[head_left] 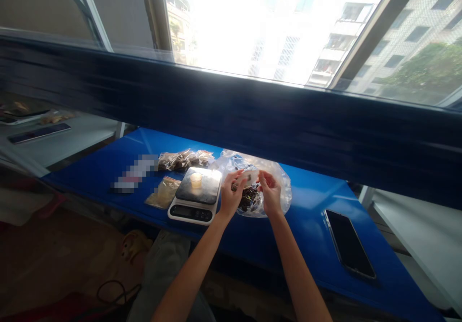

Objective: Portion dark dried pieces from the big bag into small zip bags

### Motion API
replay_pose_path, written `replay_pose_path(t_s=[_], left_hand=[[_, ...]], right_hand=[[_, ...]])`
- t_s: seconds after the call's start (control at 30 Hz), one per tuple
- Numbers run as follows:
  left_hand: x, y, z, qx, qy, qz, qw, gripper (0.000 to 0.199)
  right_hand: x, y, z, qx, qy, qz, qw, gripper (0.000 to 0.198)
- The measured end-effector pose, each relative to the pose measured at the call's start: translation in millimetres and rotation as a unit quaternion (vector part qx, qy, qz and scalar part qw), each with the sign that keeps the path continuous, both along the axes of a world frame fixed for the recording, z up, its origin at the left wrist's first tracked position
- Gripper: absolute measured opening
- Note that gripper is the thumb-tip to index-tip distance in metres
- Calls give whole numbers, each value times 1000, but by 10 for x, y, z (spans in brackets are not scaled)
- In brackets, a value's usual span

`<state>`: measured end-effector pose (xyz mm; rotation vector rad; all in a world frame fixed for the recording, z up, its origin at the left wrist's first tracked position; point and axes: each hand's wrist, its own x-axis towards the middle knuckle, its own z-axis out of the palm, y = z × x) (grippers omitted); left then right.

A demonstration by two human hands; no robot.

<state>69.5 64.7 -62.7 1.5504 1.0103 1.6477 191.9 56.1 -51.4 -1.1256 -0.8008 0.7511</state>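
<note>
Between my two hands is a small clear zip bag (249,177) with a little dark stuff inside. My left hand (233,192) grips its left side, and my right hand (270,191) pinches its right edge. Just below and behind them lies a large open clear plastic bag (285,187) holding many small dark pieces (249,201). Left of my left hand stands a white digital kitchen scale (191,211) with a dark platform. A small yellowish cup (196,181) sits upright on that platform. The scale's display cannot be read.
Several filled small bags (184,160) lie behind the scale on the blue table (306,235). A flat stack of bags (164,193) is left of the scale. A phone (350,245) lies at the right. A dark blue beam (231,110) crosses above the table's far side.
</note>
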Motion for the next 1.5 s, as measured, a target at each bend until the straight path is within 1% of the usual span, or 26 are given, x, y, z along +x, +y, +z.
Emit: replay_pose_path(t_s=[0.07, 0.2, 0.33, 0.5, 0.6, 0.7, 0.8, 0.97, 1.03, 1.13, 1.27, 1.4, 1.5], left_hand=[[13, -10, 3, -8, 10, -19, 1000, 24], [9, -7, 4, -22, 10, -39, 999, 16], [-4, 6, 1, -34, -12, -44, 998, 22], [17, 6, -19, -46, -34, -59, 997, 26], [23, 5, -41, -56, -41, -52, 996, 24], [10, 5, -54, -60, -46, -33, 997, 25], [-4, 4, -40, -53, -45, -21, 997, 25], [6, -11, 15, -33, -33, -50, 998, 24], [7, -16, 27, -32, -34, -49, 998, 25], [-2, -12, 21, -35, -36, -37, 998, 26], [-16, 4, -16, -41, -36, -22, 998, 27], [-19, 0, -50, -43, -25, -17, 999, 28], [-18, -19, -65, -42, -11, -20, 999, 28]], right_hand=[[-11, -7, 11, -2, 9, 1, 1000, 39], [-8, -17, 48, -9, 24, 10, 1000, 43], [-4, -22, 68, -25, 27, 26, 999, 46], [-29, -26, 40, -32, 5, 36, 999, 41], [-12, -28, 22, -25, -12, 14, 1000, 36], [22, -23, 14, -17, -24, -5, 1000, 37], [20, -23, 16, -11, -38, 2, 999, 36], [-76, -57, 37, -16, -60, 51, 997, 32], [-109, -72, 42, -18, -64, 61, 996, 32], [-126, -80, 34, -22, -66, 57, 996, 33], [-108, -68, 6, -32, -66, 35, 997, 35], [-90, -59, 5, -33, -61, 13, 997, 39], [-113, -68, 12, -31, -62, 17, 997, 41]])
